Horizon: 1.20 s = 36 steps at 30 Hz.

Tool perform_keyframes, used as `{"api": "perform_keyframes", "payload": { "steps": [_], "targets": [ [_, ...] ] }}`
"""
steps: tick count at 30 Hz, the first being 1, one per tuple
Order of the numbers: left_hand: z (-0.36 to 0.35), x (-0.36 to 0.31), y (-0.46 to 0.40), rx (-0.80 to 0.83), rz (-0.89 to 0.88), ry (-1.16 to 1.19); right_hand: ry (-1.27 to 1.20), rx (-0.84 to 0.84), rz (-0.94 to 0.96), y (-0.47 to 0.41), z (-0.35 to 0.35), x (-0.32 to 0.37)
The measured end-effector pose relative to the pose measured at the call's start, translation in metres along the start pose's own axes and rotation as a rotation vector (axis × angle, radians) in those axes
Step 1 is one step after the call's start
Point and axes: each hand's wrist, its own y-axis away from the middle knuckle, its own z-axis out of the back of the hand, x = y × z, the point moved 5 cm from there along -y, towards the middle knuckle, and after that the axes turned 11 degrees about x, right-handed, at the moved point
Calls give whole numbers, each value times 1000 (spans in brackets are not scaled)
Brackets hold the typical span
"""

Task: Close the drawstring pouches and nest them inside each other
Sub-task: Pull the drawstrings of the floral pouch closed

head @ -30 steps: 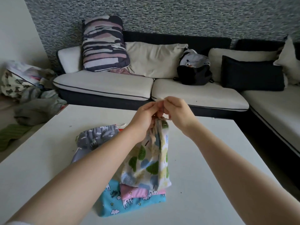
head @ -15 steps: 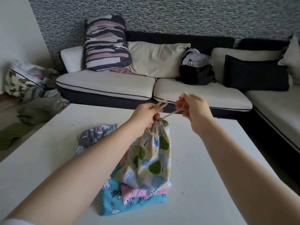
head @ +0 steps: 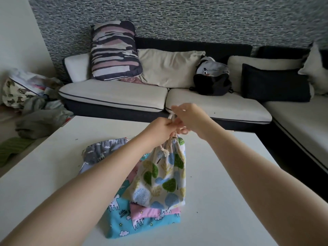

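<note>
pouches lie stacked on the white table (head: 221,201), near the front edge. nearest is the blue pouch (head: 142,226) with white animal figures, flat on the table. on it lies the pink pouch (head: 152,213), also flat. the tree-print pouch (head: 163,178) hangs above these two with its lower edge resting on the pink one and its mouth gathered tight. behind it, partly hidden by the left forearm, the grey pouch (head: 101,150) lies flat with its mouth not drawn in.

step in hand, judged: closing the tree-print pouch. the left hand (head: 162,126) has its fingers curled and pinches the gathered neck or the cord (head: 173,117) just above it; which of the two cannot be told. the right hand (head: 191,118) touches the left, fingers bent around the cord, a pale loop showing below its fingers. a tasselled cord end (head: 165,152) hangs loose against the fabric.

next move, judged: the cord wants a final pull or a knot while the neck is held fast, then the pouch goes into a larger one whose mouth is open. no pouch appears nested yet.

beyond the table stands a sofa (head: 115,96) with cushions and a dark bag (head: 211,82).
</note>
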Motion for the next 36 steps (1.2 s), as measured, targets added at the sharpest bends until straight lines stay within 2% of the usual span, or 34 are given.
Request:
{"api": "perform_keyframes", "payload": {
  "steps": [1,4,9,12,19,25,29,33,36],
  "targets": [
    [3,4,0,-9,6,101,63,4,6,3,-2,-3],
    [6,8,2,-21,-14,269,229,9,221,20,-6,-1],
    [5,11,2,-61,37,271,437,-44,430,34,-9,-4],
    [7,14,3,-117,66,267,439,-68,493,38,-7,1],
    [2,5,13,-3,9,124,536,49,391,37,-10,0],
    [1,1,21,-106,-20,-121,405,65,239,35,-8,-6],
    [2,-4,21,-215,-46,-69,359,19,196,36,-7,-10],
    [0,-10,21,-214,-80,-131,382,-2,183,38,-4,-11],
    [-1,-13,21,-221,-83,-188,527,8,190,36,-4,-14]
  ]
}}
